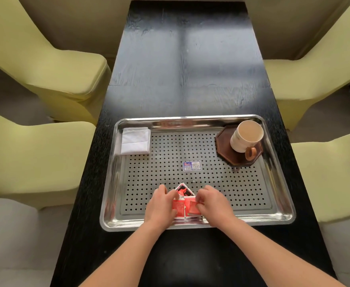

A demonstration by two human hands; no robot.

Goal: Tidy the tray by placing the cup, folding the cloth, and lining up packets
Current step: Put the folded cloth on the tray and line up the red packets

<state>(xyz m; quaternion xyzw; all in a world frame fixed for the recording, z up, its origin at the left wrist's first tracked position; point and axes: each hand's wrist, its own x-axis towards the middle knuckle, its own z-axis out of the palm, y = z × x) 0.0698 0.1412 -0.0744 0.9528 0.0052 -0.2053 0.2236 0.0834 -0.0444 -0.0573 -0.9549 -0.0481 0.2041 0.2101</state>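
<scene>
At the near edge of the tray (190, 118), in the head view, my left hand (159, 206) and right hand (213, 204) each pinch one of the red packets (185, 206) with curled fingers (200, 205). Another lies skewed just behind. The cup (246, 136) stands far right, the cloth (135, 140) folded far left. I judge the packets could ride over each other if I press them together carelessly.

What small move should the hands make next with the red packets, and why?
Probably turn the tilted packet square and slide it beside the red packets that the left hand and right hand pinch at the near rim of the tray. The cup stands on its coaster, the cloth lies folded; only this row seems unfinished.
</scene>
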